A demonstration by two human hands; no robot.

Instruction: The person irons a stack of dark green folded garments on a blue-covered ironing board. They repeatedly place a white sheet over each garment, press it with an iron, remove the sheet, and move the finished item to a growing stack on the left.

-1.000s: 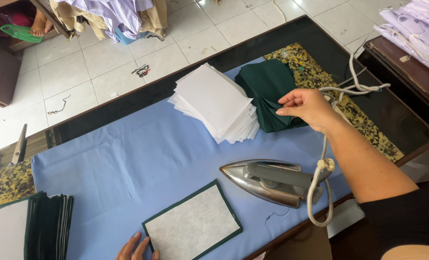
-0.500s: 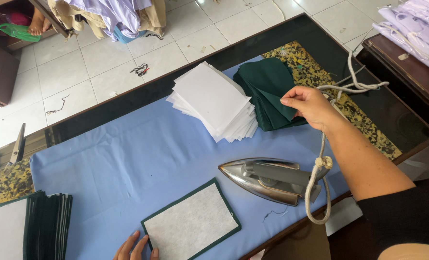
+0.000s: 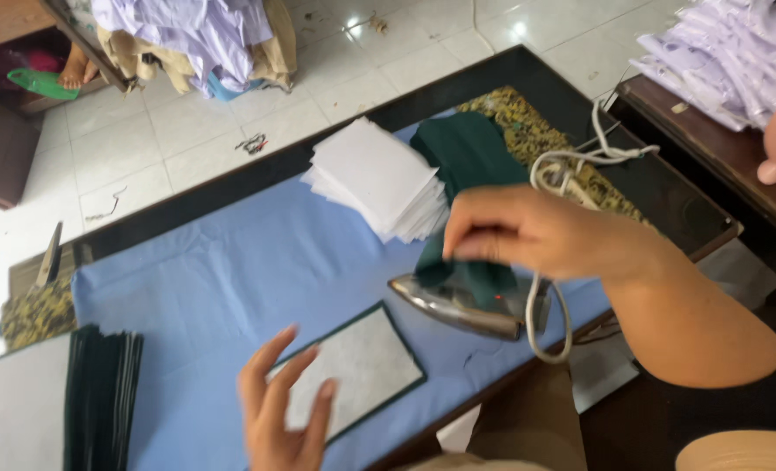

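At the far left edge of the table (image 3: pixel 231 179), a stack of dark fabric pieces (image 3: pixel 102 397) stood on edge beside a pale grey sheet (image 3: pixel 13 406), with a patch of mottled yellow-and-black cloth (image 3: pixel 35 312) behind them. A smooth light-blue cover (image 3: pixel 231 279) was spread across the working surface.

The left hand (image 3: pixel 285 410) hovered with loose, spread fingers (image 3: pixel 275 349) over the near corner of a rectangular piece (image 3: pixel 353 366), white and faintly fibrous on its upper face with a thin dark green border; whether the fingertips touched it could not be told. It lay flat on the blue cover, just left of the iron.

Behind it sat a fanned pile of white square cut sheets (image 3: pixel 375 174), thin and crisp-edged. Next to that pile lay folded dark green fabric (image 3: pixel 471 153), soft and matte.

The right hand (image 3: pixel 536 231) pinched a dark green fabric piece (image 3: pixel 453 266) between thumb and fingers, holding it limp in the air just above the iron (image 3: pixel 466 301), whose metal soleplate was shiny and pointed. A white twisted cord (image 3: pixel 554 305) looped from its rear.

Judging by this, a fresh green piece was being brought to the pressing area; laying it down would call for a flat, unwrinkled placement well apart from the hot soleplate.

At the far right, pale lilac garments (image 3: pixel 728 52) were heaped on a dark wooden bench (image 3: pixel 719 157).
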